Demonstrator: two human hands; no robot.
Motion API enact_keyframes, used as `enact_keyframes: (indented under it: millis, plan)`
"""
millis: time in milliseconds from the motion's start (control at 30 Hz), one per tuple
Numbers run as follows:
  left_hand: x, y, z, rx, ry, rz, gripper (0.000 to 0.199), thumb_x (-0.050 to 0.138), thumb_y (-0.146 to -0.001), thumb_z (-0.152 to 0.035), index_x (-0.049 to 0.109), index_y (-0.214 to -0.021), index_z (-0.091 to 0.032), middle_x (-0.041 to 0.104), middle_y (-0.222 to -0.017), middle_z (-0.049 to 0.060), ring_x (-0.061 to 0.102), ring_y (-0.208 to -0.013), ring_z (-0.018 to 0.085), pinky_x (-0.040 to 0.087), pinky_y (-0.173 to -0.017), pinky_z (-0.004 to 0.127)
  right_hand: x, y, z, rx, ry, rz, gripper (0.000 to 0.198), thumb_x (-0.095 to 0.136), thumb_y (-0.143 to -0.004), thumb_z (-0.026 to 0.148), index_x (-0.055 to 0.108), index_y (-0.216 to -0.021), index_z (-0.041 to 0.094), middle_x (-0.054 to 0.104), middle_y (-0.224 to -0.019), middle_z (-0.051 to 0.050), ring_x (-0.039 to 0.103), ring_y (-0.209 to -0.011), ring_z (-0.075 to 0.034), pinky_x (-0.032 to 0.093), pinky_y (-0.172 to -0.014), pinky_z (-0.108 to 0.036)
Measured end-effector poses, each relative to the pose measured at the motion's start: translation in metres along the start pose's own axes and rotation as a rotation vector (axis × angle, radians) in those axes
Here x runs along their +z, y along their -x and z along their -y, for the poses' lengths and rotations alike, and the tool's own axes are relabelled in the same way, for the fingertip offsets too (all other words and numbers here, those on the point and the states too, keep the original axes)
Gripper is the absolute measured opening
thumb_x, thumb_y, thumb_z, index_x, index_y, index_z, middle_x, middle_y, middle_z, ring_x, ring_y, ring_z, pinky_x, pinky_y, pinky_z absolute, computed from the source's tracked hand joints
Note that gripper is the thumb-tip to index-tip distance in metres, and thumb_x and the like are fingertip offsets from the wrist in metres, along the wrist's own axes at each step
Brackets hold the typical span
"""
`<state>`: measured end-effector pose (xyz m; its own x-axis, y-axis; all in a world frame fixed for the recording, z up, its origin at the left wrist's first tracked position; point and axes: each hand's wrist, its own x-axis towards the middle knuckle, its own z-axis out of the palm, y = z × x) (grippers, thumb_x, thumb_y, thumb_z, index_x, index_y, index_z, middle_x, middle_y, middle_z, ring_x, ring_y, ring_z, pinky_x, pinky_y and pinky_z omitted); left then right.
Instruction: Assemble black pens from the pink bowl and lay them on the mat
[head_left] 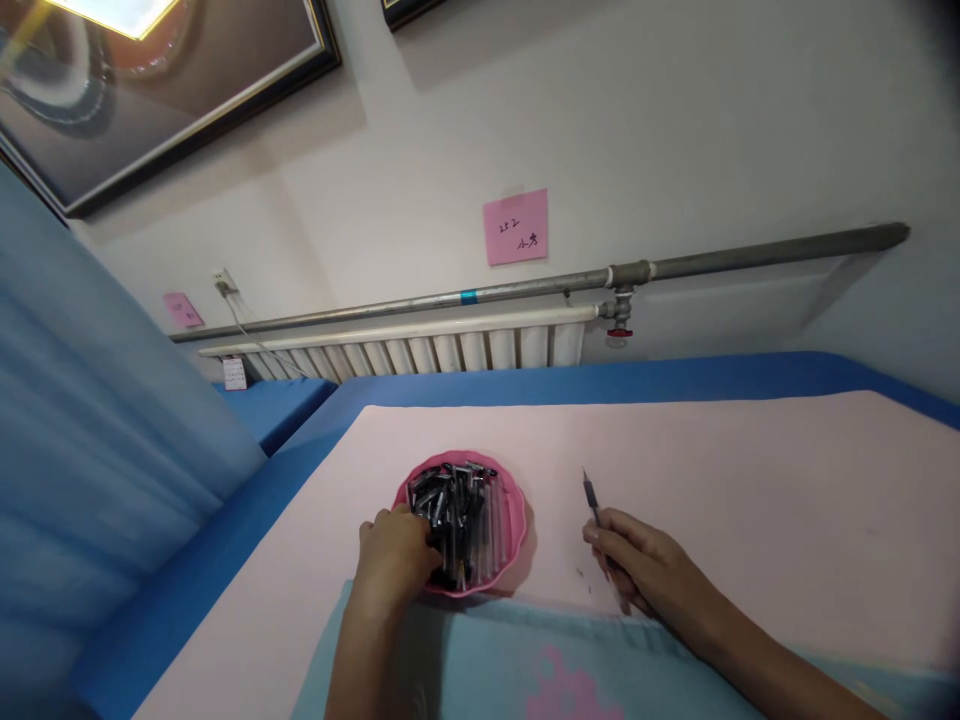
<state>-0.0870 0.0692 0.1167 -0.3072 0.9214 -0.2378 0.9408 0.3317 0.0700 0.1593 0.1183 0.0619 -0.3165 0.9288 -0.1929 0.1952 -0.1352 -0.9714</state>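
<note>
A pink scalloped plate (517, 520) stands on the pale pink table covering, heaped with black and clear pen parts (461, 520); clear tubes lie along its right side. My left hand (394, 555) is at the plate's left edge, its fingers curled in over the black pieces. What they hold, if anything, is hidden. To the right of the plate, my right hand (637, 560) pinches a pen (591, 492) with a dark grip and a clear barrel. Its pointed tip faces up and away from me, with no cap on it.
Light blue cloth (487, 650) lies along the near edge, with small dark marks beside it. Blue covering (600, 382) borders the table. Behind are a white radiator (450, 350) and a metal pipe (540, 290). A blue curtain (112, 430) hangs at left.
</note>
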Motion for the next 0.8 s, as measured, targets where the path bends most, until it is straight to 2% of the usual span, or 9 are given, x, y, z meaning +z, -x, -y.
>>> enact_keyframes:
  millis: [133, 333, 467, 533, 633, 733, 800]
  plan:
    - [-0.001, -0.001, -0.004, -0.016, -0.044, 0.031, 0.028, 0.052, -0.062, -0.022, 0.071, -0.082, -0.019, 0.062, -0.099, 0.015, 0.053, -0.094, 0.033, 0.036, -0.078, 0.045, -0.001, -0.002, -0.003, -0.019, 0.0, 0.012, 0.031, 0.05, -0.078, 0.041, 0.038, -0.057, 0.022, 0.038, -0.04, 0.01, 0.035, -0.032, -0.006, 0.032, -0.038, -0.02]
    - [0.0, -0.004, -0.003, -0.023, 0.032, 0.021, 0.023, 0.051, -0.062, -0.016, 0.07, -0.074, -0.019, 0.062, -0.096, 0.013, 0.054, -0.093, 0.032, 0.033, -0.08, 0.047, -0.002, -0.003, -0.003, -0.023, -0.008, 0.051, 0.03, 0.05, -0.077, 0.042, 0.038, -0.057, 0.022, 0.036, -0.041, 0.01, 0.033, -0.033, -0.006, 0.034, -0.038, -0.02]
    - [0.004, -0.005, 0.01, 0.023, 0.129, 0.034, 0.02, 0.05, -0.067, -0.02, 0.069, -0.075, -0.023, 0.064, -0.091, 0.006, 0.057, -0.085, 0.024, 0.036, -0.079, 0.038, 0.0, -0.001, -0.002, -0.028, -0.011, 0.027, 0.03, 0.049, -0.077, 0.042, 0.037, -0.058, 0.022, 0.036, -0.042, 0.01, 0.033, -0.033, -0.006, 0.032, -0.036, -0.019]
    - [0.006, -0.005, 0.017, 0.055, 0.318, 0.039, 0.018, 0.051, -0.071, -0.025, 0.068, -0.075, -0.023, 0.065, -0.082, 0.002, 0.057, -0.079, 0.019, 0.038, -0.073, 0.031, 0.001, 0.0, -0.002, -0.021, -0.025, 0.007, 0.029, 0.049, -0.077, 0.041, 0.038, -0.058, 0.022, 0.036, -0.042, 0.01, 0.033, -0.033, -0.006, 0.031, -0.035, -0.019]
    - [0.005, 0.0, 0.023, 0.077, 0.776, 0.014, 0.021, 0.053, -0.073, -0.035, 0.066, -0.075, -0.019, 0.062, -0.069, 0.0, 0.054, -0.067, 0.015, 0.037, -0.062, 0.025, 0.002, 0.001, -0.001, -0.025, -0.043, 0.01, 0.028, 0.05, -0.077, 0.04, 0.039, -0.058, 0.022, 0.036, -0.041, 0.01, 0.033, -0.032, -0.006, 0.029, -0.034, -0.019]
    - [-0.002, 0.007, 0.02, 0.17, 1.155, 0.001, 0.024, 0.06, -0.07, -0.038, 0.066, -0.078, -0.016, 0.062, -0.072, 0.0, 0.052, -0.069, 0.013, 0.038, -0.064, 0.023, 0.004, 0.004, 0.002, -0.076, -0.059, 0.027, 0.029, 0.052, -0.077, 0.041, 0.04, -0.058, 0.022, 0.037, -0.041, 0.01, 0.035, -0.033, -0.006, 0.029, -0.035, -0.019]
    - [-0.005, 0.011, 0.015, 0.239, 1.302, 0.032, 0.024, 0.066, -0.066, -0.036, 0.067, -0.079, -0.016, 0.063, -0.074, 0.001, 0.053, -0.07, 0.013, 0.039, -0.065, 0.022, 0.006, 0.008, 0.005, -0.102, -0.087, 0.05, 0.028, 0.054, -0.076, 0.042, 0.043, -0.059, 0.021, 0.04, -0.043, 0.01, 0.037, -0.034, -0.006, 0.031, -0.037, -0.019]
